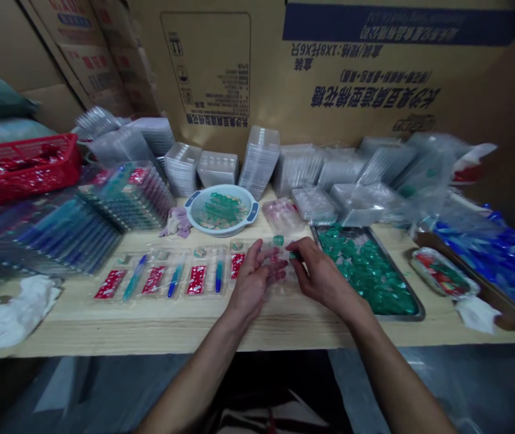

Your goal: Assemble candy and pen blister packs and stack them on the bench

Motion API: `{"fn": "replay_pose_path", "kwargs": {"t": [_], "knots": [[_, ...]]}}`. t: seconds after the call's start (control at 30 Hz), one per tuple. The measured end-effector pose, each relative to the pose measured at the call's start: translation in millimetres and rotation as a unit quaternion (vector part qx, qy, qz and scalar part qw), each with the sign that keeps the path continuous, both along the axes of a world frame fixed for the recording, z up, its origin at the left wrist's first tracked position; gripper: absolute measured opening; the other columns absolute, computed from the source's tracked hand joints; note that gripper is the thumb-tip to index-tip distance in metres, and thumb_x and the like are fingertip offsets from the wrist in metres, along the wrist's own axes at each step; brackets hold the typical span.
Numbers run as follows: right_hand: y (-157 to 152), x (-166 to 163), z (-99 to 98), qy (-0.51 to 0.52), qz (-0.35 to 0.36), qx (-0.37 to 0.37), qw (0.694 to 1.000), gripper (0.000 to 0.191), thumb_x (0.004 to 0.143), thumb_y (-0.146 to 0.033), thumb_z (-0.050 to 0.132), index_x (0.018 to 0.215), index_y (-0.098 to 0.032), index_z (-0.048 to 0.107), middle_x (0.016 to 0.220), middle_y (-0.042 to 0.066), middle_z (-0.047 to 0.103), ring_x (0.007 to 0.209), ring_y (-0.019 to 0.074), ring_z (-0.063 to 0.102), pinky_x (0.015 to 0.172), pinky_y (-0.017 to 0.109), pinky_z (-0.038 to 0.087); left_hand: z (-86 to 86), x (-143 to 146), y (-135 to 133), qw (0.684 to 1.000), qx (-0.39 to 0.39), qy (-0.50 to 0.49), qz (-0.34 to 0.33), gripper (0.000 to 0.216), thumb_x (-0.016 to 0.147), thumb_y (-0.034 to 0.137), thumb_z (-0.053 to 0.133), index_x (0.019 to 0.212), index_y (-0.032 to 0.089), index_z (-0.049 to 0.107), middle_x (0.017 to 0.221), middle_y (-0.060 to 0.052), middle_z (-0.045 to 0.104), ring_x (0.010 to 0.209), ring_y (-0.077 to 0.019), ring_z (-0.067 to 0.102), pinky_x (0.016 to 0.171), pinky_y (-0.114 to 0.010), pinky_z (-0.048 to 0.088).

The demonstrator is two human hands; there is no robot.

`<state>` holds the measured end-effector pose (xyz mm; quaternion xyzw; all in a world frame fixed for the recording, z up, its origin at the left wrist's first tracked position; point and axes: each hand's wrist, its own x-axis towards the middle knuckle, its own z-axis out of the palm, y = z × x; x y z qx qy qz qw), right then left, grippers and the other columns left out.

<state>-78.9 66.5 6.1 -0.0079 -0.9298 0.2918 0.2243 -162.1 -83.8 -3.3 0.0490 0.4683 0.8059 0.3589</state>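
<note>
My left hand (253,278) is over a clear plastic tray (279,290) near the table's middle, its fingers stretched out and apart. Red shows between those fingers. Thumb and fingertips of my right hand (323,271) are pinched on a small green piece (292,255), mostly hidden by them. Another green piece (278,240) lies just beyond my hands. To the left runs a row of clear trays, each with a red packet (196,279), a small pale piece (200,252) and, in several, a blue pen-shaped stick (218,276).
A metal tray (413,301) of green pieces lies to the right, beside a box of blue sticks (501,259). Behind are a light-blue basin (222,230) and stacked clear trays (259,160). Filled trays (126,193) and a red basket (70,163) stand left.
</note>
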Motion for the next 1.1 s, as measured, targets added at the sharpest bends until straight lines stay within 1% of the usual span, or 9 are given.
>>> {"fn": "replay_pose_path", "kwargs": {"t": [0.07, 0.13, 0.4, 0.5, 0.63, 0.77, 0.87, 1.0, 1.1], "knots": [[-0.6, -2.9, -1.0, 0.0, -0.019, 0.004, 1.0, 0.021, 0.091, -0.009, 0.047, 0.109, -0.019, 0.052, 0.102, 0.008, 0.057, 0.092, 0.0221, 0.061, 0.082, 0.036, 0.049, -2.4, 1.2, -0.4, 1.0, 0.001, 0.002, -0.002, 0.066, 0.08, 0.001, 0.057, 0.142, 0.021, 0.042, 0.135, -0.015, 0.06, 0.094, -0.0189, 0.071, 0.083, -0.034, 0.056], [-0.9, -5.1, -1.4, -0.003, -0.018, 0.009, 1.0, 0.019, 0.091, -0.008, 0.048, 0.106, -0.02, 0.051, 0.1, 0.007, 0.056, 0.09, 0.0219, 0.061, 0.08, 0.036, 0.049, -4.5, 2.5, -0.5, 1.0, 0.005, 0.006, -0.005, 0.065, 0.08, 0.001, 0.057, 0.14, 0.021, 0.044, 0.136, -0.015, 0.06, 0.096, -0.0194, 0.071, 0.084, -0.035, 0.056], [-11.0, -5.3, 4.4, -0.008, 0.018, 0.013, 1.0, 0.025, 0.093, -0.007, 0.045, 0.11, -0.02, 0.056, 0.109, 0.01, 0.054, 0.096, 0.0217, 0.061, 0.082, 0.036, 0.051, -8.8, 7.3, 2.9, 0.999, 0.014, 0.029, -0.007, 0.067, 0.081, 0.002, 0.059, 0.142, 0.025, 0.045, 0.139, -0.013, 0.061, 0.101, -0.0189, 0.069, 0.081, -0.031, 0.055], [-13.1, -5.8, 0.9, 0.003, 0.019, 0.013, 1.0, 0.028, 0.091, -0.006, 0.047, 0.115, -0.02, 0.054, 0.11, 0.01, 0.054, 0.096, 0.022, 0.061, 0.082, 0.036, 0.052, -10.9, 8.4, 2.9, 0.999, 0.003, 0.04, -0.007, 0.067, 0.082, 0.003, 0.058, 0.143, 0.025, 0.045, 0.139, -0.012, 0.061, 0.101, -0.0182, 0.069, 0.081, -0.031, 0.055], [-14.5, -8.3, -7.4, 0.016, -0.012, 0.0, 1.0, 0.02, 0.092, -0.009, 0.047, 0.11, -0.018, 0.051, 0.102, 0.009, 0.054, 0.091, 0.0226, 0.059, 0.079, 0.037, 0.052, -12.5, 9.0, 1.7, 0.999, 0.007, 0.048, -0.013, 0.066, 0.082, 0.004, 0.059, 0.143, 0.026, 0.047, 0.141, -0.012, 0.06, 0.101, -0.0184, 0.069, 0.084, -0.033, 0.055], [-13.9, -9.6, -10.9, 0.001, 0.0, -0.006, 1.0, 0.025, 0.092, -0.007, 0.045, 0.111, -0.018, 0.056, 0.108, 0.011, 0.054, 0.095, 0.0224, 0.06, 0.084, 0.038, 0.052, -8.0, 6.9, -1.8, 1.0, -0.003, 0.021, -0.009, 0.069, 0.079, 0.004, 0.061, 0.144, 0.024, 0.046, 0.141, -0.013, 0.06, 0.096, -0.0174, 0.07, 0.083, -0.033, 0.056], [-14.5, -11.1, -11.2, 0.005, -0.011, -0.014, 1.0, 0.029, 0.088, -0.004, 0.046, 0.109, -0.017, 0.06, 0.103, 0.01, 0.055, 0.098, 0.0233, 0.059, 0.087, 0.039, 0.052, -1.5, 5.7, -4.9, 1.0, -0.027, -0.004, -0.009, 0.071, 0.077, 0.005, 0.063, 0.144, 0.02, 0.045, 0.139, -0.016, 0.06, 0.093, -0.0177, 0.071, 0.081, -0.032, 0.057], [-18.2, -16.7, -16.2, 0.002, -0.015, -0.02, 1.0, 0.028, 0.084, -0.003, 0.046, 0.101, -0.017, 0.064, 0.099, 0.01, 0.057, 0.098, 0.0228, 0.06, 0.088, 0.038, 0.053, 3.0, 5.7, -4.8, 0.999, -0.042, -0.008, -0.009, 0.076, 0.072, 0.004, 0.066, 0.144, 0.02, 0.047, 0.14, -0.015, 0.061, 0.095, -0.0176, 0.072, 0.08, -0.028, 0.057], [-9.8, -20.0, -24.9, 0.018, 0.007, -0.057, 0.998, 0.036, 0.084, -0.005, 0.047, 0.115, -0.017, 0.062, 0.102, 0.008, 0.06, 0.094, 0.0199, 0.061, 0.086, 0.035, 0.053, 3.2, 3.9, -1.8, 0.999, -0.044, -0.014, 0.012, 0.074, 0.07, 0.004, 0.067, 0.14, 0.02, 0.05, 0.143, -0.016, 0.059, 0.099, -0.0196, 0.072, 0.082, -0.028, 0.058]]}}
